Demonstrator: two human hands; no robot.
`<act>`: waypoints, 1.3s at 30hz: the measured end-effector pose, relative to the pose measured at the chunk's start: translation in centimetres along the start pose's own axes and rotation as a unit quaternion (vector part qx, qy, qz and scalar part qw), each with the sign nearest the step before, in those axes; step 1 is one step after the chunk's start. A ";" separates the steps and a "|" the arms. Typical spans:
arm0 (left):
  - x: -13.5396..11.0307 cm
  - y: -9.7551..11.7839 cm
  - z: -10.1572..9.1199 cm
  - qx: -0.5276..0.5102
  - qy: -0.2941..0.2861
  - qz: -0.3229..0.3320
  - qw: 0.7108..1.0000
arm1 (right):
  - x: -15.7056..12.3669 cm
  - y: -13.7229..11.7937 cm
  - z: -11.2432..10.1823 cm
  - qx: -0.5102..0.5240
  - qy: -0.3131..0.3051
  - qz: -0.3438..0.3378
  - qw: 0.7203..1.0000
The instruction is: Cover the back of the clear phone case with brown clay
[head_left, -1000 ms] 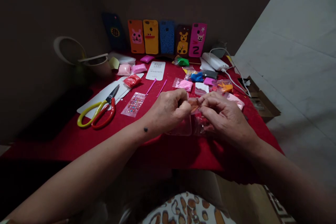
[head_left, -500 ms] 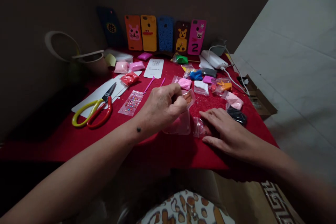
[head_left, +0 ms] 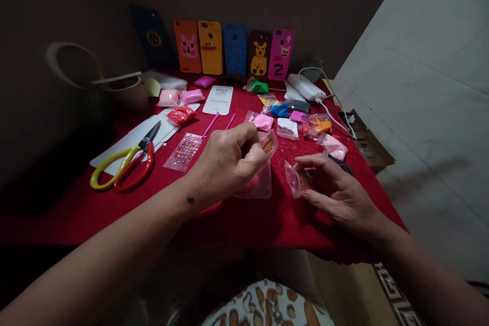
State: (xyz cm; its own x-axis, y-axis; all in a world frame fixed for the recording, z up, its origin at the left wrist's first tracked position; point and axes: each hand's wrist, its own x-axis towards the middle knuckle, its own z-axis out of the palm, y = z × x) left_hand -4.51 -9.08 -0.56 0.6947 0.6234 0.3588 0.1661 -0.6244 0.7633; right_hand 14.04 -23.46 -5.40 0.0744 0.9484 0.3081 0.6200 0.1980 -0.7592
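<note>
My left hand (head_left: 229, 160) is curled in a pinch on a small clear bag with brown clay (head_left: 268, 143), held just above the red table cloth (head_left: 126, 198). A clear phone case (head_left: 260, 186) lies under that hand. My right hand (head_left: 336, 191) hovers low to the right, its fingers closed on a small clear plastic bag (head_left: 293, 178) that stands up off the cloth.
Scissors with yellow and red handles (head_left: 124, 163) and a sheet of gem stickers (head_left: 182, 152) lie at the left. Several small bags of coloured clay (head_left: 298, 122) are scattered behind my hands. Decorated phone cases (head_left: 229, 51) lean on the wall. A white charger (head_left: 305, 86) and a cardboard box (head_left: 369, 142) sit right.
My hands have come apart. The left kept the brown clay bag. The right dropped flat to the cloth, then lifted a small clear bag.
</note>
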 end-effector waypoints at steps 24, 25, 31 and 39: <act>0.7 1.7 3.5 -0.034 -0.191 -0.028 0.981 | -0.8 -3.2 -4.6 0.078 -0.119 -0.048 0.989; 0.7 1.8 3.6 -0.026 -0.189 -0.021 0.981 | -0.6 -3.2 -4.7 0.050 -0.124 -0.063 0.989; 0.9 1.7 3.6 -0.066 -0.224 -0.089 0.968 | -0.7 -1.9 -3.8 0.079 -0.096 -0.120 0.985; 1.0 1.2 3.1 -0.181 -0.197 -0.122 0.956 | -0.4 -1.8 -2.4 0.096 -0.054 -0.109 0.988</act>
State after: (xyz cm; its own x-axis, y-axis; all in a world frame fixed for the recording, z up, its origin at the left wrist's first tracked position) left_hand -1.43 -10.66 -0.98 0.8878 0.4593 -0.0295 0.1536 -0.2353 0.9597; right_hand 14.76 -24.82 -2.77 -0.1352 0.8969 0.4211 0.4519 0.4340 -0.7794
